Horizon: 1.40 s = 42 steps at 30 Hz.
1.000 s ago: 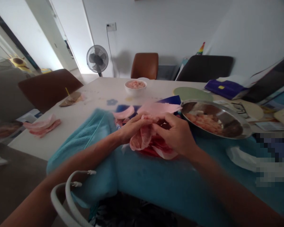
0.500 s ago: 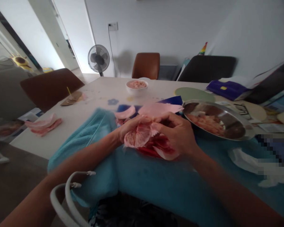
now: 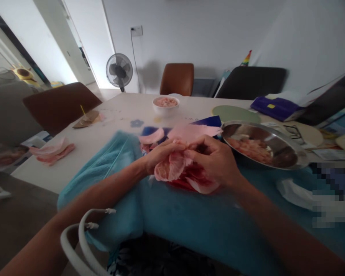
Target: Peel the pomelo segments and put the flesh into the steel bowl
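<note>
Left hand [image 3: 158,154], right hand [image 3: 218,160]: both grips grasping pale-pink membranous fruit piece [image 3: 174,168], spreading wider than moment earlier; peeling apparently progressing.

left hand [image 3: 158,156] — cradles pink fruit [image 3: 169,169] | right hand [image 3: 219,159] — pinches it | steel bowl [image 3: 284,153] holds pink pieces [image 3: 251,149]

Single head-worn view, close above forearms [image 3: 103,188], facing forward and down across table [image 3: 115,113] toward wall [image 3: 207,34].
</note>
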### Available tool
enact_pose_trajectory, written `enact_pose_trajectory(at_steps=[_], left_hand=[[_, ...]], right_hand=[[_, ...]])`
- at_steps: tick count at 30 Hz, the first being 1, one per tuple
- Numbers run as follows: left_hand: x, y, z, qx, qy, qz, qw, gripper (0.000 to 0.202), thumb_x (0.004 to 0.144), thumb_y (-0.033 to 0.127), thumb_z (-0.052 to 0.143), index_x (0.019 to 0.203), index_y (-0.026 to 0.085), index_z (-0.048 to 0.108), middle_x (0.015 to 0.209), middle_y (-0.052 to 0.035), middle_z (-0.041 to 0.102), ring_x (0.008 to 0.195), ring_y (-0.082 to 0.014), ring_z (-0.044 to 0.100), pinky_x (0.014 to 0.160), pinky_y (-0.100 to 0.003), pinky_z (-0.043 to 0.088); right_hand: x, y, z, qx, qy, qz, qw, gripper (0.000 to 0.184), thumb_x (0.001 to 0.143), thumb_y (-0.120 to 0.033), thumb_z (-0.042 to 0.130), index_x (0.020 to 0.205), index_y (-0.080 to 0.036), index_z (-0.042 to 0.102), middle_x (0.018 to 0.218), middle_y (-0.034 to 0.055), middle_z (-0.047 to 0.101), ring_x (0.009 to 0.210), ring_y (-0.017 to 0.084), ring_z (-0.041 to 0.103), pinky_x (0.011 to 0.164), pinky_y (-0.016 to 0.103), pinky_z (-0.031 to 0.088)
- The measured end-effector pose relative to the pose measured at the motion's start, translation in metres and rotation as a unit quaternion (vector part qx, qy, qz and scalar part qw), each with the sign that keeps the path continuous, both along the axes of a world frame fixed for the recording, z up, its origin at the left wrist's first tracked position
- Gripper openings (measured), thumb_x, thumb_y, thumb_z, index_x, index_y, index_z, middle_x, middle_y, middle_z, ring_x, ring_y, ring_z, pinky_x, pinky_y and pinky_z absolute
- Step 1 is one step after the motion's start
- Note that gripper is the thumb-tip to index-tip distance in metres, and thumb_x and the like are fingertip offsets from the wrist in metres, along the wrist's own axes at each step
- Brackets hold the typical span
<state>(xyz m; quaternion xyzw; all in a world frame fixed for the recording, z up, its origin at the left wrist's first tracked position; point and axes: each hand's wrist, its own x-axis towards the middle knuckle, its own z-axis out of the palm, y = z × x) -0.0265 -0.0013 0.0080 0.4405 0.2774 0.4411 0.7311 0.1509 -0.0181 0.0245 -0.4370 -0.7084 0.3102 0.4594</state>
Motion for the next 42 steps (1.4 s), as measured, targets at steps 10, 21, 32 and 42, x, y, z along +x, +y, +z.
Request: enact_pose_trajectory(at_steps=[10,21,32,42], left_hand=[[-0.001,-0.002,0.007,-0.107,-0.015,-0.043,0.993,0.008,0.086,0.019,0.061,0.078,0.017,0.062,0.072,-0.0014,0.065,0.065,-0.0131,0.061,0.073,-0.027,0.05],[-0.005,-0.001,0.01,-0.141,0.065,-0.092,0.984,0.031,0.096,0.029,0.046,0.085,0.013,0.069,0.064,-0.0082,0.069,0.068,-0.0228,0.069,0.074,-0.038,0.054],[-0.003,0.0,0.002,-0.106,-0.001,-0.049,0.993,0.008,0.086,0.013,0.064,0.085,0.012,0.072,0.079,-0.0045,0.074,0.076,-0.0145,0.067,0.082,-0.027,0.052],[-0.008,0.0,0.013,-0.139,0.031,-0.173,0.975,0.044,0.097,0.031,0.036,0.077,0.009,0.068,0.05,-0.0075,0.06,0.043,-0.0135,0.05,0.065,-0.031,0.053]], right_hand=[[-0.012,0.0,-0.009,-0.175,0.192,0.008,0.966,0.014,0.07,-0.027,0.076,0.072,-0.025,0.062,0.063,-0.0043,0.062,0.052,0.012,0.054,0.052,0.029,0.046],[-0.009,0.002,-0.004,-0.264,0.223,0.051,0.937,0.021,0.068,-0.031,0.078,0.068,-0.023,0.06,0.053,-0.0061,0.058,0.039,0.009,0.049,0.039,0.024,0.04],[0.001,0.001,0.008,-0.17,0.061,0.021,0.983,0.012,0.073,-0.028,0.075,0.067,-0.023,0.066,0.056,-0.0027,0.063,0.046,0.012,0.055,0.044,0.027,0.044],[-0.01,0.003,-0.005,-0.274,0.279,0.082,0.917,0.028,0.064,-0.034,0.087,0.067,-0.022,0.062,0.052,-0.0065,0.057,0.039,0.008,0.05,0.037,0.021,0.043]])
